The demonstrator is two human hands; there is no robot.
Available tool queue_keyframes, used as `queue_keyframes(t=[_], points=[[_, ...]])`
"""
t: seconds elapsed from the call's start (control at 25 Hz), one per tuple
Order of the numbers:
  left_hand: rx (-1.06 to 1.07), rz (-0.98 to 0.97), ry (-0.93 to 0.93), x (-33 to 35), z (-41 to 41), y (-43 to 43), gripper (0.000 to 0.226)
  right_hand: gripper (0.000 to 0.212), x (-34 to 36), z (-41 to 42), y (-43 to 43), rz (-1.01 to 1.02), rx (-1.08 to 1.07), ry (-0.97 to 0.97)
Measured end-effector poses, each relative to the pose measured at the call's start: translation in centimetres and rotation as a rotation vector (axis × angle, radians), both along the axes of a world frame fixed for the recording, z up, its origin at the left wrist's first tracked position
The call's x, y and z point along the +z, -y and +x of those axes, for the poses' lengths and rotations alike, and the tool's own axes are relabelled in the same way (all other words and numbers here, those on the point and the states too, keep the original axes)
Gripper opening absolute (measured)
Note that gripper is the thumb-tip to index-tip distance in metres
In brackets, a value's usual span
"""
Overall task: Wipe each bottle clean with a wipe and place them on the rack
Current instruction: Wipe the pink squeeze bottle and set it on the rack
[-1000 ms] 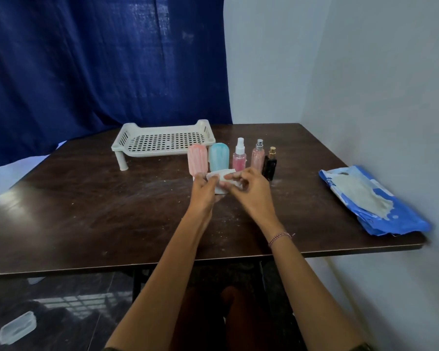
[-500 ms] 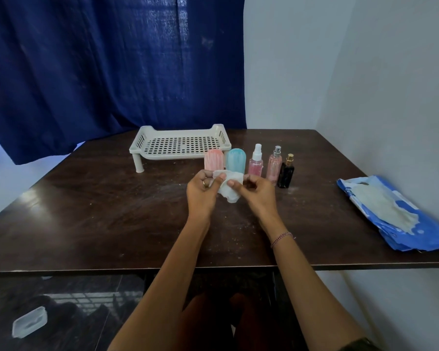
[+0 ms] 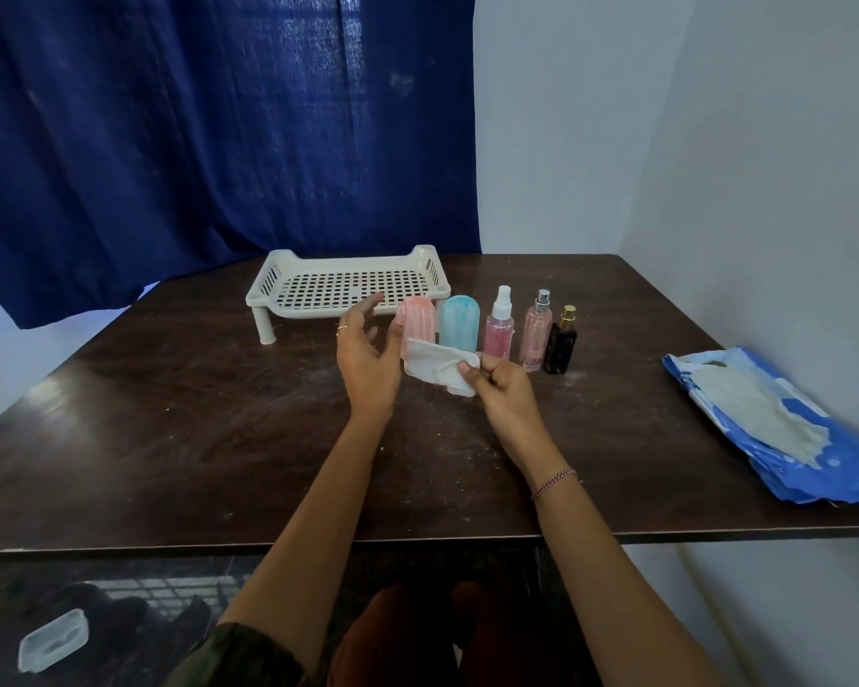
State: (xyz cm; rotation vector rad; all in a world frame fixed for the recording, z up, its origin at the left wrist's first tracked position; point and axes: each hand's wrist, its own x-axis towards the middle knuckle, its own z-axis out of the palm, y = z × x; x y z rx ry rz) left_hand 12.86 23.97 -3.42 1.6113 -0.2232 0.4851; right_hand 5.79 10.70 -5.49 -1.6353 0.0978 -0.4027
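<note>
Wipe (image 3: 442, 369) now hangs pinched in the right hand (image 3: 504, 394) alone; the left hand (image 3: 368, 359) has let go and spreads open, empty, beside the pink bottle (image 3: 417, 327). Five bottles stand in a row on the table (image 3: 169, 438), none yet on the rack (image 3: 348, 287). Looks like the first pickup is coming.

- Dim, cool daylight; brightest glow comes through the blue curtain (image 3: 209, 141) up top.
- Pale sheen on the dark table (image 3: 120, 438) at left.
- Wide-angle bend at the edges.
- Blue packet (image 3: 784, 428) smeared at right.
</note>
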Motion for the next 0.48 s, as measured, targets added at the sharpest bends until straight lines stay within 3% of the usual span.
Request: queue_keyframes(t=[0.16, 0.48], points=[[-0.179, 0.047, -0.031, -0.46, 1.01, 0.25, 0.049, 0.027, 0.33, -0.09, -0.21, 0.39, 0.207, -0.025], [-0.136, -0.023, -0.057, -0.36, 0.97, -0.22, 0.034, 0.028, 0.83, -0.37, -0.33, 0.39, 0.183, 0.06]])
